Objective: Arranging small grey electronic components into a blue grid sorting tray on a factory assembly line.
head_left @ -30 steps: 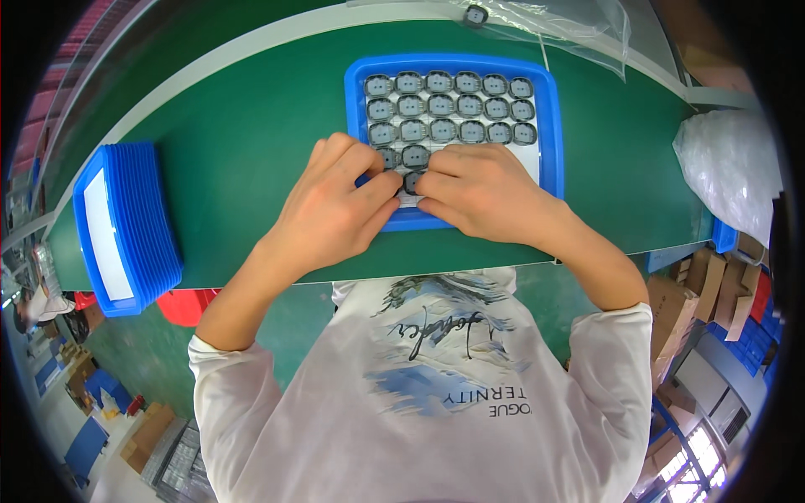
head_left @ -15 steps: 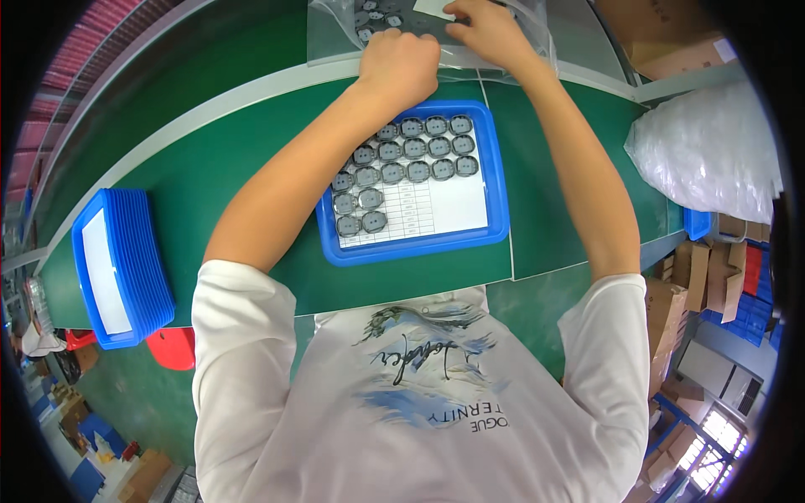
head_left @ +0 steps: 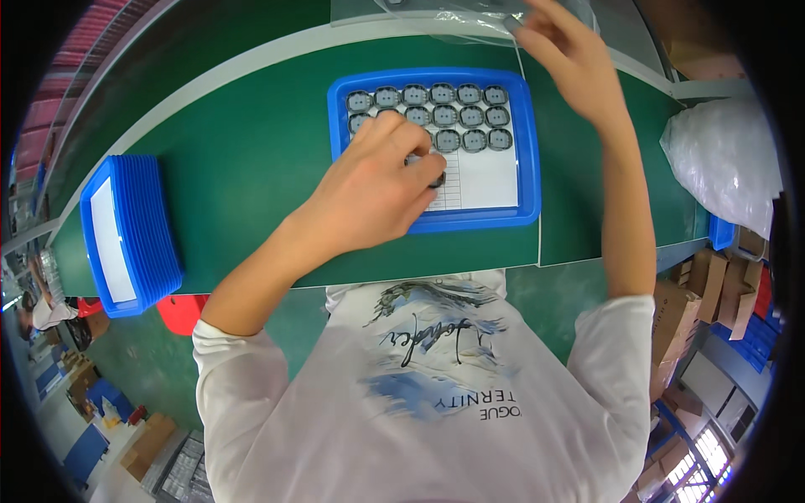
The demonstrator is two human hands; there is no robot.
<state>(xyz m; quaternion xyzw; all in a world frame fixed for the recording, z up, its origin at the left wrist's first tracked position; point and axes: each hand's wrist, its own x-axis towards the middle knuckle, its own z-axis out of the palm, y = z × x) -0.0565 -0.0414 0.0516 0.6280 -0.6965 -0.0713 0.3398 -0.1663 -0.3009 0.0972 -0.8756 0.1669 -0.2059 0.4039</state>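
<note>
The blue tray point(head_left: 527, 142) sits on the green table point(head_left: 243, 142), its rows of round parts point(head_left: 444, 116) near the far rim — left hand point(head_left: 373, 189) pinches one there; right hand point(head_left: 570, 54) grips a plastic bag point(head_left: 453, 21).

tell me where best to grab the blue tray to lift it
Probably by the raised rim of the blue tray on its right side, coming from the right: that edge is bare, while the left hand covers the left part and round parts fill the far rows.
</note>
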